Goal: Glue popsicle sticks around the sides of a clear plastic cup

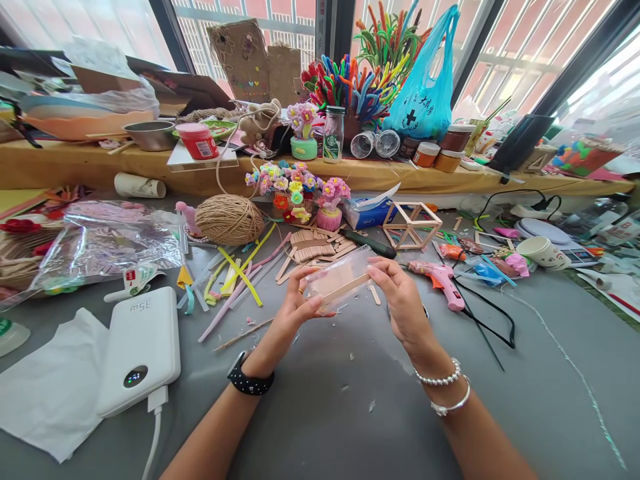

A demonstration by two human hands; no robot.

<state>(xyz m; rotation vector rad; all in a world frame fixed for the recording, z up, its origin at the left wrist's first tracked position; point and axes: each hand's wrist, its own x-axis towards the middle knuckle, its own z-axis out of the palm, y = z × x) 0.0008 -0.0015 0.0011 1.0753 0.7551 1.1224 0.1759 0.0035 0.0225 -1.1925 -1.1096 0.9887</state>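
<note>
Above the middle of the table, a clear rectangular plastic piece [336, 272] is held slightly tilted between both hands. My left hand [296, 301] grips its left end, thumb in front. A flat wooden craft stick [345, 288] lies slanted along its near side. With thumb and fingers closed, my right hand [400, 293] pinches the stick's right end at the plastic's edge. Just beyond the hands lie a bundle of craft sticks [311, 247] and a dark-handled tool [370, 244]. Right of my right hand rests a pink glue gun [443, 283].
A wooden stick frame [413, 225] stands behind, beside a blue tissue pack [369, 210]. A twine ball [229, 220] and pipe cleaners [245, 270] lie left. Nearer are a white power bank [143, 347] with a cable and a white tissue [55, 387]. A cluttered ledge [280, 175] runs behind.
</note>
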